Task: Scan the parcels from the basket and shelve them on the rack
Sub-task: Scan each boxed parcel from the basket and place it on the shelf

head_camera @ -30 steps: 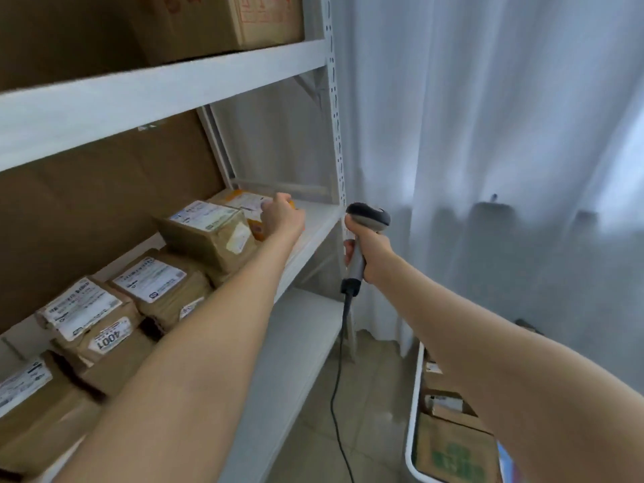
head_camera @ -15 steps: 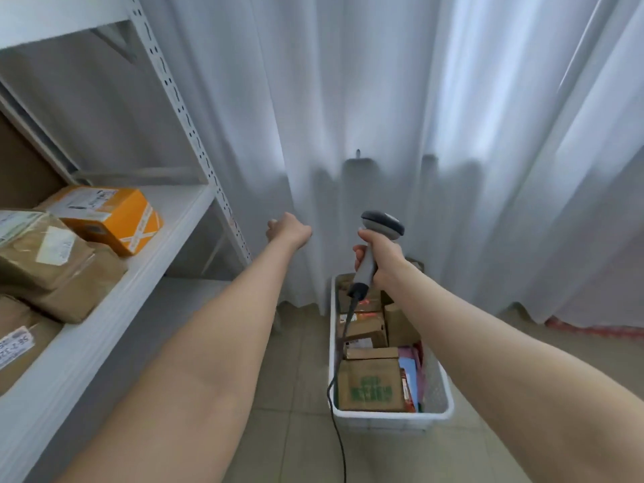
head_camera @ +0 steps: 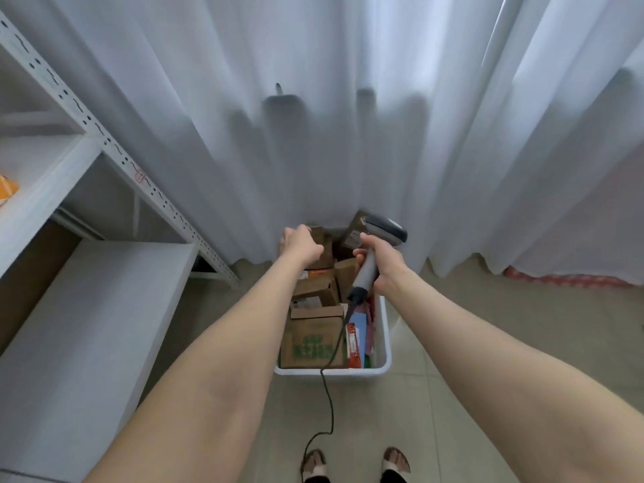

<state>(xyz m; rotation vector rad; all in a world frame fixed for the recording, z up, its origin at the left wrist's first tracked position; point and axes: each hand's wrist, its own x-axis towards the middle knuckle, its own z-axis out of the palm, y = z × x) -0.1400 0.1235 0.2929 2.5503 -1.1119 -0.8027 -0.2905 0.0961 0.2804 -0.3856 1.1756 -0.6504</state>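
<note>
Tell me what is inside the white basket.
Cardboard parcels, a green-printed box nearest, a blue packet beside it. Left hand, right hand and scanner cover far ones; lower layers hidden.

I cannot see the fingers of the left hand [head_camera: 300, 245]. Its back hides them, so I cannot tell if it holds a box. It and the scanner [head_camera: 385, 227] cover the far end of the basket [head_camera: 384, 329]. The green print on the near box [head_camera: 312, 345] is too blurry to read. The orange box [head_camera: 6, 188] is cut off at the left edge, and the feet [head_camera: 313, 463] at the bottom.
</note>
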